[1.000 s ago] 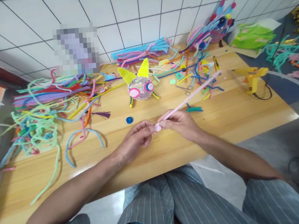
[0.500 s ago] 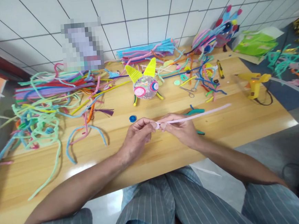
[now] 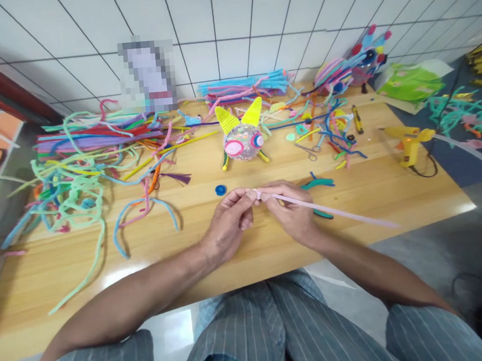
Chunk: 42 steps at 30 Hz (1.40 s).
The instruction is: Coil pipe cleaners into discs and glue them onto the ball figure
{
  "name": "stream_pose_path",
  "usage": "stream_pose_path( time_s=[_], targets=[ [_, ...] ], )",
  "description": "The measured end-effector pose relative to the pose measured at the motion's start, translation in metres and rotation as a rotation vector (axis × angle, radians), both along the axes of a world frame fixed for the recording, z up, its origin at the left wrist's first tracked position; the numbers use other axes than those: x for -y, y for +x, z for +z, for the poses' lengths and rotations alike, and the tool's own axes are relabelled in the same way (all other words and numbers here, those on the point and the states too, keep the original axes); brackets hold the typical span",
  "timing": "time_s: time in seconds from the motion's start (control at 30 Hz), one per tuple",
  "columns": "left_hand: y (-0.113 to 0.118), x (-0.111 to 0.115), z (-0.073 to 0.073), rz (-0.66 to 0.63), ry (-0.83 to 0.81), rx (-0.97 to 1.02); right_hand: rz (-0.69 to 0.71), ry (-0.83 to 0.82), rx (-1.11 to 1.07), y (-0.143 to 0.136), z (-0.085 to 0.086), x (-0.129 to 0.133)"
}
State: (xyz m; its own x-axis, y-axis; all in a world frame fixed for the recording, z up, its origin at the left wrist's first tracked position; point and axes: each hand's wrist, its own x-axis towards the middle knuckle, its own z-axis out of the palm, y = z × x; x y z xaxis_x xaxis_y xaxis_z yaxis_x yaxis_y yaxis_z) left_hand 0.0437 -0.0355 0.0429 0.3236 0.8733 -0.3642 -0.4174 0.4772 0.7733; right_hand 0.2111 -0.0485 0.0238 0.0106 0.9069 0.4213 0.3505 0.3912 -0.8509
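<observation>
Left hand point(image 3: 227, 220) and right hand point(image 3: 291, 212) both pinching pink pipe cleaner point(image 3: 334, 202) above table point(image 3: 191, 218), fingertips nearly meeting. Gripped end mostly hidden. Free tail points to 4 o'clock, crossing over green pliers point(image 3: 318, 183). From fingertips: blue coil point(image 3: 220, 190) at 10 o'clock, eared toy point(image 3: 242, 144) at 12. Risk, my guess: slack left pinch lets end spring loose; tail swung low could snag pliers.

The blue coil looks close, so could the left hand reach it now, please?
Probably yes: the blue coil lies beyond the left hand, nothing visible between, though that hand pinches the pink stem.
</observation>
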Motion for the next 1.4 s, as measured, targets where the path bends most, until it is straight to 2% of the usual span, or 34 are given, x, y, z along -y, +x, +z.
stream_pose_path(
  time_s=[0.17,0.33,0.47,0.67,0.97,1.13,1.27,1.4],
  targets=[
    [-0.009,-0.016,-0.006,-0.138,0.095,-0.058,0.049,-0.201,-0.140,0.006,0.004,-0.005],
    [-0.015,-0.027,-0.008,-0.240,0.147,-0.177,0.129,-0.283,-0.133,0.011,0.010,-0.010],
    [-0.014,-0.025,-0.007,-0.170,0.146,-0.191,0.129,-0.305,-0.175,0.012,0.009,-0.010],
    [-0.009,-0.017,-0.002,-0.001,0.098,-0.133,0.072,-0.260,-0.190,0.003,-0.002,-0.003],
    [-0.006,-0.008,-0.003,0.083,0.077,-0.070,0.019,-0.150,-0.131,-0.012,-0.005,0.000],
    [-0.006,-0.011,-0.002,-0.006,0.025,-0.017,-0.012,-0.238,-0.277,-0.011,-0.002,-0.003],
    [-0.011,-0.022,-0.004,-0.122,0.068,-0.033,0.062,-0.323,-0.314,-0.002,0.004,-0.008],
    [-0.015,-0.028,-0.006,-0.185,0.140,-0.102,0.121,-0.365,-0.285,0.005,0.009,-0.011]
  ],
)
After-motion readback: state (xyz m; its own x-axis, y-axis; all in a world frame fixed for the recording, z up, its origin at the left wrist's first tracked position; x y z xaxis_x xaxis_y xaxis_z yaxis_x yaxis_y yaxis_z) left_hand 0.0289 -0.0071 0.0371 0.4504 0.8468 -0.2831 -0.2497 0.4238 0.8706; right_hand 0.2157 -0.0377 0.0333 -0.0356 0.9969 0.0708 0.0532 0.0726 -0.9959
